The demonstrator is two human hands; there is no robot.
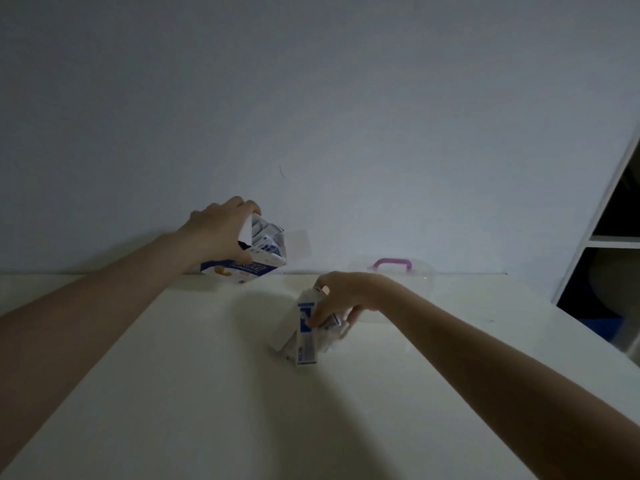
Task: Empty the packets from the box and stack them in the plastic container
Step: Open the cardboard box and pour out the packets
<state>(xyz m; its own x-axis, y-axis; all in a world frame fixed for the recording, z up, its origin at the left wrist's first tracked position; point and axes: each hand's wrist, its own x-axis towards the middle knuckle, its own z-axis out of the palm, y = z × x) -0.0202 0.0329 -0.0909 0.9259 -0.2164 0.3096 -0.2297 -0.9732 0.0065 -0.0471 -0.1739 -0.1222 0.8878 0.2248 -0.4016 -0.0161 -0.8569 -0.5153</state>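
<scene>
My left hand (218, 230) grips a blue and white box (256, 258) near the far edge of the table, tilted with its open end facing right. More packets show inside its mouth. My right hand (341, 297) holds a bundle of several white and blue packets (306, 332) upright, their lower ends on the white table (207, 393). A clear plastic container (401, 327) lies just right of that hand, hard to make out. Its clear lid with a pink handle (393, 263) stands behind, by the wall.
A plain wall rises right behind the table's far edge. A white shelf unit (609, 216) with dark compartments stands at the right, past the table's right edge. The room is dim.
</scene>
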